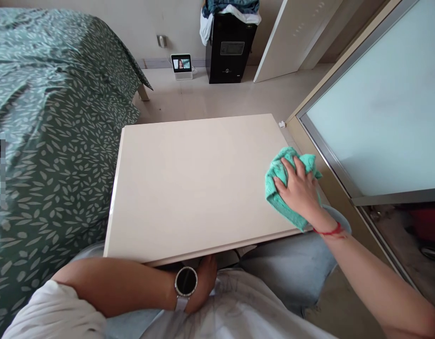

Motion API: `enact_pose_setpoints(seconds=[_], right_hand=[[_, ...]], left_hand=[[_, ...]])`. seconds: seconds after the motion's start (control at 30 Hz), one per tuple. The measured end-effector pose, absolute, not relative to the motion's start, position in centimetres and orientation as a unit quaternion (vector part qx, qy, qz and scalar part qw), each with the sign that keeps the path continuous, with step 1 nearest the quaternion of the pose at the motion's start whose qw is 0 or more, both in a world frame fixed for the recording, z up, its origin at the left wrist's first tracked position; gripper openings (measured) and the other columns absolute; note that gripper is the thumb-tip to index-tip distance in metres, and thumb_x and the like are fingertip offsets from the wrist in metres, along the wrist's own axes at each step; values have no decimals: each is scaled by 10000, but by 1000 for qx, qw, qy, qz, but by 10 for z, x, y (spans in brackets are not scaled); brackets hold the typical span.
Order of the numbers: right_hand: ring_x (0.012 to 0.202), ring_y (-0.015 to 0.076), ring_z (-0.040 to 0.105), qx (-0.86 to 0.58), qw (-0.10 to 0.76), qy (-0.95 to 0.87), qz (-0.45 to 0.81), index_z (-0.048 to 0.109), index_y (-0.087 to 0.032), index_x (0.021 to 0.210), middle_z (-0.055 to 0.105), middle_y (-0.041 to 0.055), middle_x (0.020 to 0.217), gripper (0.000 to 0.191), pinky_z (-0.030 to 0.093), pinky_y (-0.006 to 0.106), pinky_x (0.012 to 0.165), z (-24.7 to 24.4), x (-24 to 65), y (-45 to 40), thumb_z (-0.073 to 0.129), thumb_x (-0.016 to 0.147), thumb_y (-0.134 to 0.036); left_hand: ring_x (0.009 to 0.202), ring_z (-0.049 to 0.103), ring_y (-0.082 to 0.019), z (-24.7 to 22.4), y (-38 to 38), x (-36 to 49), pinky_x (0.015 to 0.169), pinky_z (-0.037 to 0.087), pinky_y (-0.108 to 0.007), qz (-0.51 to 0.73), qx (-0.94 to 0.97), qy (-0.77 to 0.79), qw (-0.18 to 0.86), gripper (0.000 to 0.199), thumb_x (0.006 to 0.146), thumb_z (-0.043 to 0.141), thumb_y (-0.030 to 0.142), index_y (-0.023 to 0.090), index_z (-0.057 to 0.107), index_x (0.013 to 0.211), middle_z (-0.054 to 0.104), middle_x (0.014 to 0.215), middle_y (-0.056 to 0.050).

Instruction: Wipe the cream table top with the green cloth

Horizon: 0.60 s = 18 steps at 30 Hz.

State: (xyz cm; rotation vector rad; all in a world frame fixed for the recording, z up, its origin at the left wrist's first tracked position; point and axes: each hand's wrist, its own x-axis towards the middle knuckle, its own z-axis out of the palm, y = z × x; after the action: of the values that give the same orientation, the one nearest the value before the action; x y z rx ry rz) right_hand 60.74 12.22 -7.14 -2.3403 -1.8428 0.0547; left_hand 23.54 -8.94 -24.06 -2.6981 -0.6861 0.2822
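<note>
A green cloth (277, 190) lies bunched on the right end of the pale tabletop (196, 179). Spread over it, with fingers bent into its folds, my right hand (298, 188) holds the cloth against the surface near the right edge. A red string bracelet circles that wrist. My left hand (205, 285) rests by my lap at the near edge of the table, its fingers mostly hidden under the edge. On the left wrist sits a round dark-faced watch (186, 281).
A bed with a green leaf-pattern cover (72, 141) stands along the left. Beyond the table are a small lit screen (182, 66) and a black cabinet (226, 52) topped with clothes. A sliding frosted panel (387, 103) borders the right side, close to the table.
</note>
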Motion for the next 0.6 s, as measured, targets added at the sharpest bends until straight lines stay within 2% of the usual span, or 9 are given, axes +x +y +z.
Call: enact_pose_setpoints(seconds=[0.17,0.27,0.4,0.5,0.6], right_hand=[[1849,670,456,-774,46,-629,50,524,-183,1980,348,295,2110,858,409,968,1418,-53,556,229,514,1206,-553],[1899,641,394,-744,40,-664,62,495,-180,2010,331,279,2122,824,365,946,1464,-39,498,275,535,1244,-480],[1963,616,263,-668,30,-736,103,407,-184,2055,236,209,2168,838,282,905,1530,-24,403,297,525,1273,-459],[1953,631,255,-566,51,-813,127,471,-127,2007,253,230,2160,828,283,905,1521,-20,331,289,581,1267,-480],[1923,645,296,-442,79,-882,143,503,-119,1975,321,208,2142,884,329,910,1492,-24,267,270,616,1254,-617]], left_hand=[[1212,944,-285,-234,-86,237,1211,739,-370,76,-952,-248,164,346,998,759,151,227,1029,1200,981,1194,-138],[1197,944,-279,-229,-86,238,1198,747,-362,65,-951,-244,180,296,1020,806,223,236,1029,1214,983,1208,-130],[1263,929,-292,-226,-89,239,1262,733,-413,89,-943,-249,203,275,1004,833,270,267,1032,1194,984,1208,-110],[1271,920,-313,-230,-93,239,1252,735,-429,108,-945,-238,196,232,967,915,350,270,1033,1150,980,1175,-116],[1167,918,-324,-237,-97,240,1203,751,-440,118,-948,-225,193,251,894,1004,399,267,1030,1106,972,1117,-116]])
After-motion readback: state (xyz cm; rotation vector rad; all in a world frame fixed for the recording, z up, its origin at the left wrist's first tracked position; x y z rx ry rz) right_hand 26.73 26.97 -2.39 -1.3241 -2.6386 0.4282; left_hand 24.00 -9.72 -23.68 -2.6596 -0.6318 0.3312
